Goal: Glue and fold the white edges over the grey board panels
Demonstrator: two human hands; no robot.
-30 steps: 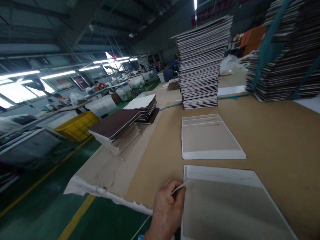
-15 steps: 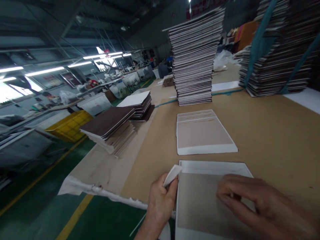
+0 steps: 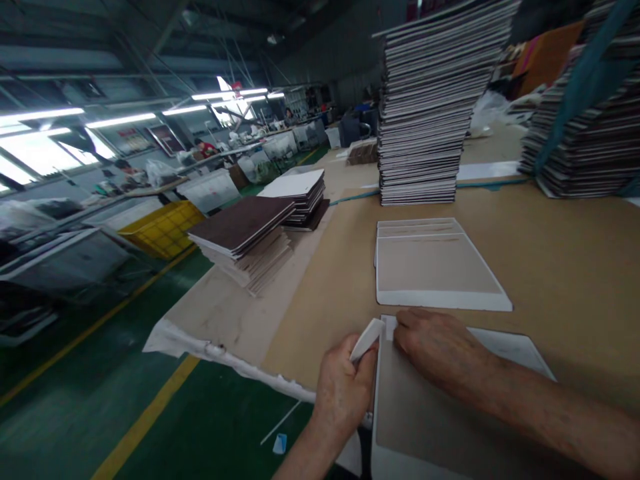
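My left hand (image 3: 345, 385) is closed around a flat white strip-shaped tool (image 3: 367, 339), whose tip sticks up beside the near panel's upper left corner. That near panel (image 3: 420, 417) lies flat at the table's front, grey-beige with a white border along its edges. Over its top edge, close to the same corner, my right hand (image 3: 433, 337) bends down with fingers curled together. Its fingertips touch the white border; whatever they may pinch is hidden. Just beyond lie a few overlapping beige panels (image 3: 440, 263) with white edges.
A tall stack of boards (image 3: 425, 120) stands behind the panels. Brown boards (image 3: 240, 230) lie in a pile at the left, with a second pile (image 3: 295, 197) behind. A strapped stack (image 3: 585, 133) rises at the right. The brown-covered table (image 3: 310, 333) ends at the left front.
My right hand has moved left and away from me, from above the panel's middle to its upper left corner. The left hand keeps the white tool there. The view has shifted slightly.
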